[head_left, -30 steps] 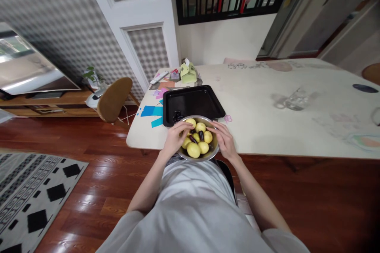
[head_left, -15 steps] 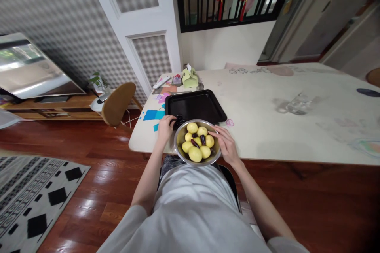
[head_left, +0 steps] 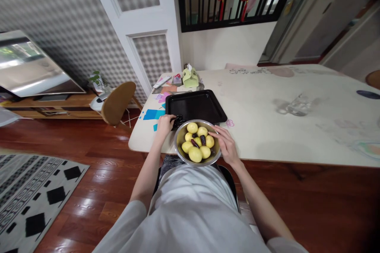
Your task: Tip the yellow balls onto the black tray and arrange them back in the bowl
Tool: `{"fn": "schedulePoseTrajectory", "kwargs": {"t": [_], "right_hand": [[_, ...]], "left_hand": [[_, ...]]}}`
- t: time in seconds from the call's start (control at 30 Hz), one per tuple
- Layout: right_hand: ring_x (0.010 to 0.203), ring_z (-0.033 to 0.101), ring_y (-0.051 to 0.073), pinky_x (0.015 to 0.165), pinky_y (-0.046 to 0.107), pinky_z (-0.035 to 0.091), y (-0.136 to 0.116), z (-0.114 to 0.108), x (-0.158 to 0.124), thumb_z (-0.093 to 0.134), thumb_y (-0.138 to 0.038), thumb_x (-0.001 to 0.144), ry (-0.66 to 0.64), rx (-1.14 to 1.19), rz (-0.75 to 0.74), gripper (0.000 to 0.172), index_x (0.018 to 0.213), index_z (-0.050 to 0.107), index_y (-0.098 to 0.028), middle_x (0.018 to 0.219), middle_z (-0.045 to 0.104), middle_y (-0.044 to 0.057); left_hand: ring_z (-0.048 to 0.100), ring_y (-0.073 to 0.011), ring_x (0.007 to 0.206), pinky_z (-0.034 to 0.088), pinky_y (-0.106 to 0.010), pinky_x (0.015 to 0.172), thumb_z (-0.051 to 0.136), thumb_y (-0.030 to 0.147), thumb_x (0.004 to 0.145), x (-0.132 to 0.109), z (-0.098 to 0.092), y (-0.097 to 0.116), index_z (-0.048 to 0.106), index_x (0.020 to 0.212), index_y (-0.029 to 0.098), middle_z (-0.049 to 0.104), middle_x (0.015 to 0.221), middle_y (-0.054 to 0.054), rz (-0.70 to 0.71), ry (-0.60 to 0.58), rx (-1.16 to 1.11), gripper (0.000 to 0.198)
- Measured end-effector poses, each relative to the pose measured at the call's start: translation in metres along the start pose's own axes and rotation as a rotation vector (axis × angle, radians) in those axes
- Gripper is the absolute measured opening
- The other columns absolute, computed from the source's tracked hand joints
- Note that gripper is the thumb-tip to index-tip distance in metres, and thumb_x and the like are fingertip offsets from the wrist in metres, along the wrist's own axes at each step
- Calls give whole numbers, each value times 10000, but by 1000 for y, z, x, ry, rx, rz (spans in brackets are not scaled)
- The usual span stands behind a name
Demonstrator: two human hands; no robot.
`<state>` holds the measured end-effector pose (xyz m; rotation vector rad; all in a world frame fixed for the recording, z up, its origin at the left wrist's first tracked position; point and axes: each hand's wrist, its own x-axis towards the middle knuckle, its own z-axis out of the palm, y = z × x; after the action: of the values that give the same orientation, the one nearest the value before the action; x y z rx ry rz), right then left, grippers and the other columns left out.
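Table: pale top (head_left: 252, 126), its near edge running in front of the person.
Bowl: metal (head_left: 179, 137), at the table's near edge toward the left end, overlapping the tray's near edge in view; what supports it underneath is hidden.
In the bowl: several yellow fruits (head_left: 195, 154), with a few dark, elongated pieces (head_left: 203, 140) lying among them.
Tray: black, rectangular (head_left: 196, 104), near the table's left end.
Tray's near-left corner: a small cluster of dark pieces (head_left: 178, 121).
Left hand: at that corner (head_left: 165, 124), fingers bent, fingertips at the cluster; cannot tell whether they grip a piece.
Right hand: fingers extended over the bowl's right rim (head_left: 225, 142); the thumb is hidden, so cannot tell whether it grips.
Table's far-left corner: a green tissue box (head_left: 190, 78) and a white remote (head_left: 162, 82).
Table's right half: a clear glass object (head_left: 298, 104).
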<state>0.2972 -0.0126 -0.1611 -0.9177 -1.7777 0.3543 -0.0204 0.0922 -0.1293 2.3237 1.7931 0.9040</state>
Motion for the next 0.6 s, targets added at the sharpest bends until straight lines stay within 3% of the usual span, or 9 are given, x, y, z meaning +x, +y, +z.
{"fn": "schedulePoseTrajectory", "kwargs": {"t": [0.23,0.37,0.6], "right_hand": [[1418,566,296,1188,595,472,0,0,0,368,-407,1111,-5,-2,2,441,1279,761,-298,1439,691,74],[1430,555,292,1195,589,466,0,-1,0,363,-399,1113,-15,-1,6,442,1295,753,-298,1459,678,70],[1428,556,296,1209,586,456,-2,-2,1,352,-416,1112,-15,4,17,459,1286,760,-301,1458,677,65]], "left_hand": [[771,-290,870,591,-413,897,755,120,863,6,6,1,815,936,195,821,933,-130,-23,53,-52,120],[774,-285,874,600,-398,863,721,143,901,3,4,5,808,955,197,827,976,-124,-45,84,-80,115],[787,-268,965,626,-398,890,726,213,940,-34,-26,39,799,1041,213,833,1066,-85,39,196,-311,124]]}}
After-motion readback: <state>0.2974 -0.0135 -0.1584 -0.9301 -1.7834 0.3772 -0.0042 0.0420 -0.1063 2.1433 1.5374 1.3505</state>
